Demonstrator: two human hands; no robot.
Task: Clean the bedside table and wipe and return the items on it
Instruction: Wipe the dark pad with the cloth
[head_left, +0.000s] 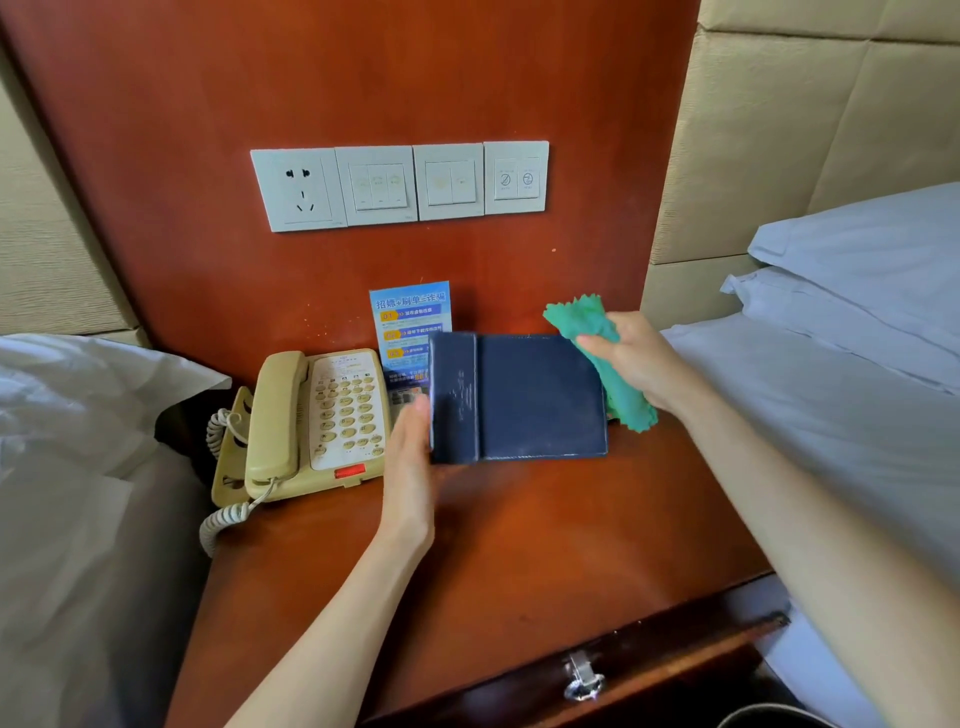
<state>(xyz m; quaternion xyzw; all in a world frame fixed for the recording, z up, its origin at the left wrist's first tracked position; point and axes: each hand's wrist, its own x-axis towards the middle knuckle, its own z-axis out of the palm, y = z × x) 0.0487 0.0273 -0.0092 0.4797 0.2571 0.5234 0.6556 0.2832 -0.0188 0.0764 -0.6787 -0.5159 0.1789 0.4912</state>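
Note:
A dark blue folder (530, 400) is held tilted above the back of the reddish wooden bedside table (519, 551). My left hand (410, 457) grips the folder's left edge. At the folder's right edge my right hand (639, 358) holds a bunched green cloth (605, 353). A beige corded telephone (306, 421) sits on the table's left side. Behind the folder a blue printed card (410, 322) leans against the wall panel, its lower part hidden.
White sockets and switches (400, 184) are set in the red wall panel. Beds with white linen flank the table, left (78, 467) and right (831, 374). A drawer with a metal handle (584, 675) is below the table's front edge.

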